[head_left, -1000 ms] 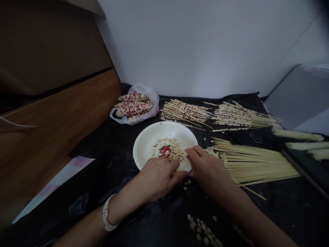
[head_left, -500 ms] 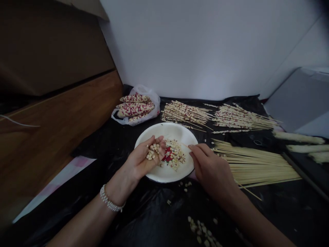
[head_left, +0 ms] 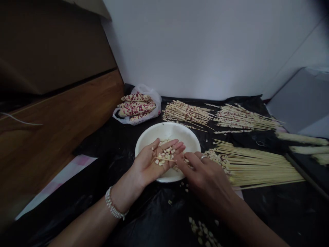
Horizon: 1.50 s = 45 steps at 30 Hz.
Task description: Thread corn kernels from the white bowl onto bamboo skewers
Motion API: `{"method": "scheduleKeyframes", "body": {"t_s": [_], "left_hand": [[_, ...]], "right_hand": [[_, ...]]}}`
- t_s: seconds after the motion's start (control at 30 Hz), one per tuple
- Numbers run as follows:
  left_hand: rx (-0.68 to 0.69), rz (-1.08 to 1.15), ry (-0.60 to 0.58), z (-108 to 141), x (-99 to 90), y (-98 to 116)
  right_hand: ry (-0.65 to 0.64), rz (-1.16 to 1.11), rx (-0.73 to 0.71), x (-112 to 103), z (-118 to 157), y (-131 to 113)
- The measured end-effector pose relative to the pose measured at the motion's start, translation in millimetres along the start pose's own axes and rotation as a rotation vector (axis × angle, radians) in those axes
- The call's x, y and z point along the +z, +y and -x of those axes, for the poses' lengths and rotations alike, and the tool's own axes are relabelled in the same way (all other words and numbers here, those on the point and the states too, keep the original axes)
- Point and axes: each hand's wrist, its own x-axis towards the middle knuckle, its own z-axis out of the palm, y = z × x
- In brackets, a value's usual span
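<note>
Over a white bowl (head_left: 146,135), my left hand (head_left: 151,163) lies palm up with its fingers spread, bearing loose corn kernels (head_left: 167,152). My right hand (head_left: 200,171) pinches a thin wooden stick (head_left: 166,159), whose tip reaches over the kernels in the left palm. The right fingertips are close to the left fingers. More kernels lie in the bowl, partly hidden by both hands. Right of the bowl is a heap of kernels (head_left: 217,159) beside a fan of bare sticks (head_left: 262,168).
Corn cobs (head_left: 136,107) lie in a plastic bag behind the bowl. Two piles of kernel-threaded sticks (head_left: 186,112) (head_left: 238,118) lie near the wall. Stripped cobs (head_left: 303,139) are at right, scattered kernels (head_left: 203,233) in front, on black plastic sheeting (head_left: 154,209).
My left hand has opened out flat and moved slightly right. My right hand has come left, bringing the stick over the left palm and uncovering the kernel heap.
</note>
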Motion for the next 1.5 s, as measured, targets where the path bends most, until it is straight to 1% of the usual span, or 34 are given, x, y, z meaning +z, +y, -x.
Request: {"method": "scheduleKeyframes", "body": {"t_s": [0.13,0.2,0.27,0.33,0.4,0.5,0.6,0.7,0.77,0.9,0.97,1.03,1.17,1.3,1.43,1.5], "left_hand": [[0.031,0.019,-0.009,0.8,-3.1,2.5],[0.055,0.006,0.019,0.3,-4.0,3.7],[0.088,-0.022,0.062,-0.1,-3.6,3.8],[0.120,-0.044,0.089,-0.3,-2.3,3.0],[0.135,-0.057,0.093,-0.4,-1.3,1.8],[0.128,-0.081,0.097,-0.4,-1.9,0.1],[0.160,-0.122,0.085,0.9,-3.2,-2.2],[0.193,-0.192,0.066,4.1,-1.7,-5.1],[0.198,-0.213,0.085,6.0,0.3,-6.5],[0.228,-0.112,0.142,5.4,-0.5,-6.1],[0.214,-0.060,0.134,3.9,-3.2,-4.7],[0.200,-0.060,0.122,3.0,-5.1,-3.5],[0.224,-0.107,0.135,2.8,-4.7,-3.1],[0.237,-0.108,0.115,2.0,-5.0,-3.7],[0.222,-0.138,0.154,1.3,-9.0,-3.2],[0.211,-0.136,0.152,0.8,-11.1,-3.1]], "right_hand": [[-0.052,0.104,0.138,1.9,2.7,9.3],[-0.063,0.117,0.192,2.9,4.7,13.2],[-0.045,0.095,0.212,3.9,6.0,14.9],[-0.022,0.047,0.212,5.0,6.3,14.9],[-0.007,0.007,0.207,6.1,6.3,14.1],[0.018,0.035,0.215,7.1,6.7,13.4],[0.017,0.082,0.235,6.3,6.8,13.3],[0.027,0.045,0.226,4.5,5.8,12.9],[0.062,0.007,0.218,3.8,5.3,12.4],[0.133,-0.006,0.218,5.6,6.4,12.3],[0.153,0.010,0.199,7.2,7.6,12.7],[0.157,0.019,0.181,8.3,8.6,13.0],[0.130,0.008,0.171,8.1,9.3,12.9],[0.123,-0.015,0.162,6.8,8.9,12.1],[0.129,-0.032,0.155,6.2,8.1,11.4],[0.129,-0.025,0.157,6.3,8.0,11.3]]}}
